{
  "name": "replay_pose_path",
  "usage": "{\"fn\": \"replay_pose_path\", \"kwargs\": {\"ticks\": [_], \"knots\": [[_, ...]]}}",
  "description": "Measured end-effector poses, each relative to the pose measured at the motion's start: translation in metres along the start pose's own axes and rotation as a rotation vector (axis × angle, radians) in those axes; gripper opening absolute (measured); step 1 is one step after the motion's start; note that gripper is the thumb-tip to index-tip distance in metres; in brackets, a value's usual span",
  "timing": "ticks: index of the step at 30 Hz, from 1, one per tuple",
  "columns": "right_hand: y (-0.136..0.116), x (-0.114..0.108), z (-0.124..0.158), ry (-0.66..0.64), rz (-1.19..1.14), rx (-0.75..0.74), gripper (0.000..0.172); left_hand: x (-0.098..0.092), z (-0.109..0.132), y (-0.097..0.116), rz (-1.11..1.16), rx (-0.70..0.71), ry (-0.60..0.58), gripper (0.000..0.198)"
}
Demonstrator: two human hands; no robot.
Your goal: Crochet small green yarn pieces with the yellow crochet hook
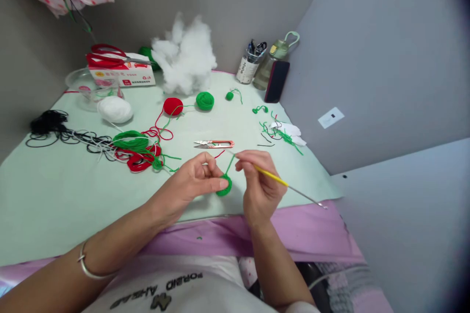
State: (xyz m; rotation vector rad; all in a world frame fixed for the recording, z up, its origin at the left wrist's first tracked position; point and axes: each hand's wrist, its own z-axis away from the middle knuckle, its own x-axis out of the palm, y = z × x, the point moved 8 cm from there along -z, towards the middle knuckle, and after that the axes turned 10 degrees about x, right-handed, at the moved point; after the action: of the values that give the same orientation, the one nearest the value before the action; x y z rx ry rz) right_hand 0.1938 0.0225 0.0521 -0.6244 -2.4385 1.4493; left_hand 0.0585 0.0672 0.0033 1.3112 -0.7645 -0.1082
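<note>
My left hand (200, 176) pinches a small round green crocheted piece (224, 187) between thumb and fingers, over the front of the table. A short green strand rises from that piece to the fingertips of my right hand (260, 181). The right hand is closed round a crochet hook with a yellow grip (270, 175); its metal shaft points down to the right, and its other tip is hard to make out at the fingertips. Just beyond both hands lie orange-handled thread snips (214, 144), with a short red thread beside them.
Tangled black, white, red and green yarn (130, 142) lies left, near a white ball (115, 109). Red (173, 106) and green balls (204, 101), white stuffing (187, 56), a box (125, 76) with red scissors, a pen cup (246, 69), bottle and phone (277, 82) stand farther back. Scraps (284, 134) lie right.
</note>
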Motion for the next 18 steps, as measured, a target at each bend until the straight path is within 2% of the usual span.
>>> {"fn": "replay_pose_path", "kwargs": {"ticks": [2, 5, 11, 13, 15, 16, 18], "knots": [[-0.001, -0.005, -0.008, 0.052, 0.046, -0.034, 0.018, 0.002, 0.001, -0.003, -0.019, -0.029, -0.061, 0.033], [0.001, -0.005, -0.02, 0.064, 0.12, -0.046, 0.014, -0.002, 0.0, -0.001, -0.101, -0.044, -0.097, 0.026], [-0.01, 0.006, -0.04, 0.065, 0.158, -0.122, 0.012, -0.005, -0.01, 0.02, -0.213, -0.05, -0.211, 0.026], [-0.013, 0.013, -0.052, 0.029, 0.104, -0.048, 0.01, -0.006, -0.013, 0.03, -0.216, -0.055, -0.248, 0.026], [-0.013, 0.019, -0.068, -0.039, -0.036, 0.095, 0.015, -0.013, -0.016, 0.042, -0.203, -0.052, -0.23, 0.027], [-0.012, 0.022, -0.077, -0.079, -0.127, 0.176, 0.018, -0.019, -0.018, 0.05, -0.2, -0.036, -0.195, 0.027], [-0.014, 0.016, -0.093, -0.065, -0.261, 0.226, 0.021, -0.039, -0.023, 0.07, -0.206, 0.05, -0.076, 0.029]]}}
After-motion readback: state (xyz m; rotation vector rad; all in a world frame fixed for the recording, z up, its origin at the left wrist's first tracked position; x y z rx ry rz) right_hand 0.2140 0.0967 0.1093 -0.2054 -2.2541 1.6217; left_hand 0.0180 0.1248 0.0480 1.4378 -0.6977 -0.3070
